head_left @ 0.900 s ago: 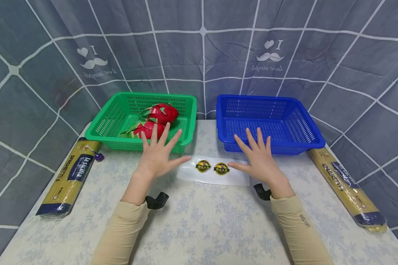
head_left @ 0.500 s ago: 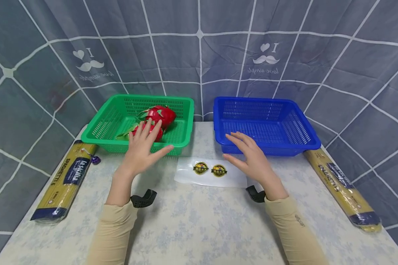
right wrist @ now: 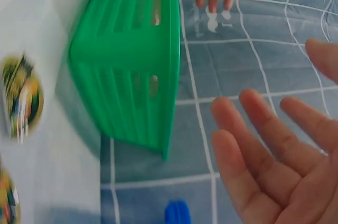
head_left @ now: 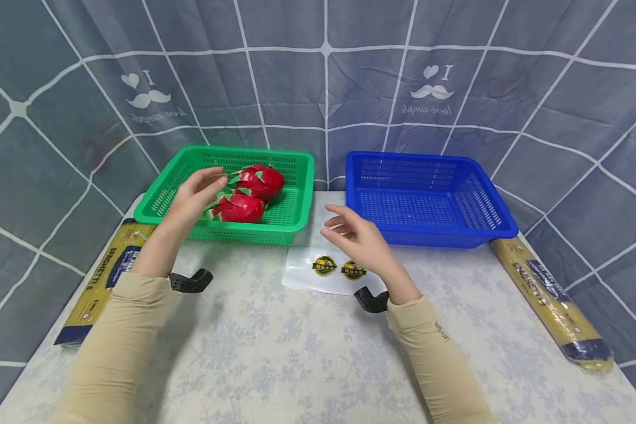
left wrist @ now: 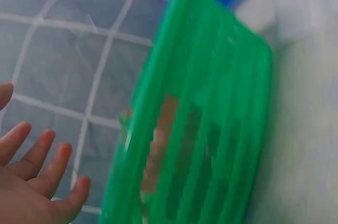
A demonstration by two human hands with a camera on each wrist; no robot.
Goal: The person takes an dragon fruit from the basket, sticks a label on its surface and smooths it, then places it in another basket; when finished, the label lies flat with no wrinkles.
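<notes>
Two red dragon fruits with green leafy tips, one behind the other, lie in the green basket [head_left: 291, 227]. The front dragon fruit [head_left: 239, 209] is partly covered at its leafy end by my left hand [head_left: 193, 194]; the rear dragon fruit [head_left: 262, 181] lies beyond it. That hand is above the basket's left front part, fingers relaxed and holding nothing. My right hand [head_left: 363, 238] hovers over the white sheet [head_left: 307, 274], left of the blue basket [head_left: 429, 235], fingers loosely bent around nothing. In the right wrist view its fingers [right wrist: 259, 108] point towards the green basket.
Two round fruit labels [head_left: 324, 265] show on the sheet. A spaghetti pack [head_left: 92, 294] lies at the left, partly behind my left forearm, and another spaghetti pack [head_left: 553, 300] at the right. A tile-patterned curtain [head_left: 325, 88] stands behind the baskets.
My left hand has moved left and up to the dragon fruits' leafy side. My right hand has moved left, away from the blue basket. Both hands have gone from spread to loosely bent fingers.
</notes>
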